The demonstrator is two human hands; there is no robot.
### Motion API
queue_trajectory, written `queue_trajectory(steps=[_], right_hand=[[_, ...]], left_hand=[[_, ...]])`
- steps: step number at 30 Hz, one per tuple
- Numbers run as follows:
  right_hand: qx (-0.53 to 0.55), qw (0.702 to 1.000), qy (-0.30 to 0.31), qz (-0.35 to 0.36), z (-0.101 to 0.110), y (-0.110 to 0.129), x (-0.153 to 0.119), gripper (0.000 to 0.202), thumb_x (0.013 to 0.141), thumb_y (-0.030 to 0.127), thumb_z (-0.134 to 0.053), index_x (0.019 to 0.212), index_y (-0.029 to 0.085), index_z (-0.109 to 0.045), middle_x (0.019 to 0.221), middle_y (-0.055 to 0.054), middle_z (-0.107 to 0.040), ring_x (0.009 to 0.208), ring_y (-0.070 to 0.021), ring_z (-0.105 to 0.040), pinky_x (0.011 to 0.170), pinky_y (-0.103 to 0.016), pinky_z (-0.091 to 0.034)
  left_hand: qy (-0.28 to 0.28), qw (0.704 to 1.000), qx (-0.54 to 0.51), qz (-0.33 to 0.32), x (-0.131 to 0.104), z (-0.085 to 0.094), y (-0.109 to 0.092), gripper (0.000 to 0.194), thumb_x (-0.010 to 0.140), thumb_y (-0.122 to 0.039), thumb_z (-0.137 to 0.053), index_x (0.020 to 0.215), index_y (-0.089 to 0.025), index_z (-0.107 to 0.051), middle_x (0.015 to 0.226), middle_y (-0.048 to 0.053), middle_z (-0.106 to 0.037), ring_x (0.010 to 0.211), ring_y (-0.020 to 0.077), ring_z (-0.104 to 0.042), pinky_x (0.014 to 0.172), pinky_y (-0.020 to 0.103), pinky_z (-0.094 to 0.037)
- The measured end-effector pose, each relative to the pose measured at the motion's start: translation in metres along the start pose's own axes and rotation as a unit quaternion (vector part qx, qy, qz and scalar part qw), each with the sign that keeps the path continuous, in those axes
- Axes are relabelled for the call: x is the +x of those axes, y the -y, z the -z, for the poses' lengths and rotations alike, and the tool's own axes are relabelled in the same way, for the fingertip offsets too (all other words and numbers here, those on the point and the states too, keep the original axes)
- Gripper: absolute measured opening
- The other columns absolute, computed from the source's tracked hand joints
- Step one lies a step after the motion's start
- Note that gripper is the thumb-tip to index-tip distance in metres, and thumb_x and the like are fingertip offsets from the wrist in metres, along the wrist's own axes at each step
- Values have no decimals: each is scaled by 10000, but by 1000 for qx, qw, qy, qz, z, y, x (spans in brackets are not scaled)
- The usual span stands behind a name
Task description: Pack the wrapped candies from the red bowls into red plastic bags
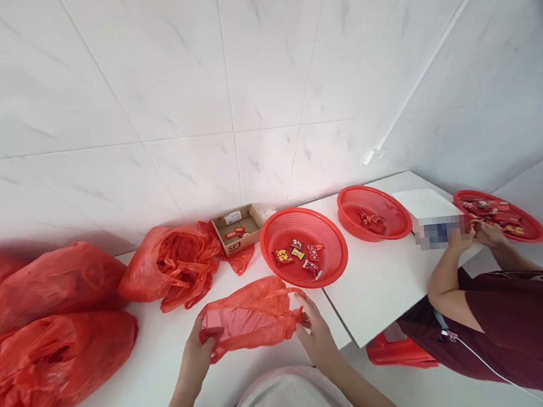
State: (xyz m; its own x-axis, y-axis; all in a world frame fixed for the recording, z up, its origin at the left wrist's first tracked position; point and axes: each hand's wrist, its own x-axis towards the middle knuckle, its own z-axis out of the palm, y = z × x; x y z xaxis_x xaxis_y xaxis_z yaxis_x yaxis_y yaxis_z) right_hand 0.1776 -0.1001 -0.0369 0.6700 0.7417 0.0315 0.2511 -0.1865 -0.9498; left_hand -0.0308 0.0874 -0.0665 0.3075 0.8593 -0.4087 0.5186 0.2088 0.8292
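Observation:
A thin red plastic bag (252, 313) is stretched between my two hands, above the white table in front of me. My left hand (199, 350) grips its left edge, and some fingers are hidden inside or behind the film. On the right side, my right hand (315, 329) holds the bag's gathered edge near a handle loop. Just beyond the bag stands a red mesh basket (335, 248) with several wrapped sweets (297, 253) on its bottom. A small cardboard box (244, 241) with a few red packets is behind and to the left of that basket.
Filled red bags (61, 361) cover the left side, with another bunched bag (144, 265) beside the box. A second red basket (401, 227) stands to the right. A person (514, 321) works at the far right by a third basket (537, 228). A red stool (398, 352) is below.

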Motion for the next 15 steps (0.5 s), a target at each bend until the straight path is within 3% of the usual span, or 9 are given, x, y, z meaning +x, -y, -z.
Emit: queue_trajectory(steps=[2, 4, 7, 9, 11, 13, 15], right_hand=[[-63, 997, -31, 43, 4, 6, 0, 447, 765, 88, -449, 1152, 238, -617, 1410, -90, -452, 1225, -221, -521, 936, -360, -514], [-89, 990, -27, 107, 2, 19, 3, 400, 737, 41, -425, 1014, 222, -648, 1371, -92, -485, 1270, -232, -478, 971, -369, -480], [-80, 977, 103, 167, -17, 32, 11, 454, 718, -5, -400, 1034, 226, -629, 1194, -68, -622, 1104, -187, -592, 899, -308, -498], [-127, 958, 211, 146, -35, 28, 19, 465, 723, 2, -423, 1069, 232, -631, 1087, -48, -680, 989, -182, -644, 837, -291, -508], [-219, 931, 283, 79, -46, 15, 29, 418, 700, 45, -513, 1041, 232, -662, 1023, -56, -708, 926, -224, -670, 792, -320, -515], [-283, 905, 317, 20, -47, -4, 38, 452, 599, 79, -637, 1017, 242, -691, 1009, -71, -722, 890, -279, -679, 753, -358, -521], [-291, 899, 327, 2, -38, -20, 45, 560, 494, 81, -705, 1021, 268, -705, 1038, -65, -727, 888, -305, -677, 736, -370, -525]], left_hand=[[-4, 1000, 6, -10, -10, 0, -18, 695, 694, -246, -480, 1387, -207, -436, 702, -22, -636, 533, 149, -534, 510, 248, -404], [7, 1000, 4, -22, -21, -5, -37, 706, 686, -238, -474, 1390, -204, -442, 621, -50, -563, 532, 149, -508, 509, 243, -383], [56, 997, -42, -30, -35, -17, -57, 760, 683, -238, -476, 1437, -213, -384, 611, -62, -525, 534, 139, -491, 511, 233, -376], [98, 990, -104, -17, -40, -22, -62, 789, 674, -244, -489, 1452, -202, -361, 669, -40, -580, 582, 143, -537, 556, 243, -422], [144, 971, -191, 16, -41, -19, -60, 778, 661, -250, -505, 1430, -191, -402, 803, 13, -659, 680, 161, -604, 646, 276, -484], [161, 946, -276, 51, -37, -7, -54, 688, 648, -273, -529, 1334, -208, -521, 934, 54, -688, 771, 181, -643, 717, 304, -517], [144, 928, -333, 85, -33, 10, -47, 532, 616, -296, -569, 1138, -225, -648, 972, 61, -691, 806, 195, -658, 737, 315, -534]])
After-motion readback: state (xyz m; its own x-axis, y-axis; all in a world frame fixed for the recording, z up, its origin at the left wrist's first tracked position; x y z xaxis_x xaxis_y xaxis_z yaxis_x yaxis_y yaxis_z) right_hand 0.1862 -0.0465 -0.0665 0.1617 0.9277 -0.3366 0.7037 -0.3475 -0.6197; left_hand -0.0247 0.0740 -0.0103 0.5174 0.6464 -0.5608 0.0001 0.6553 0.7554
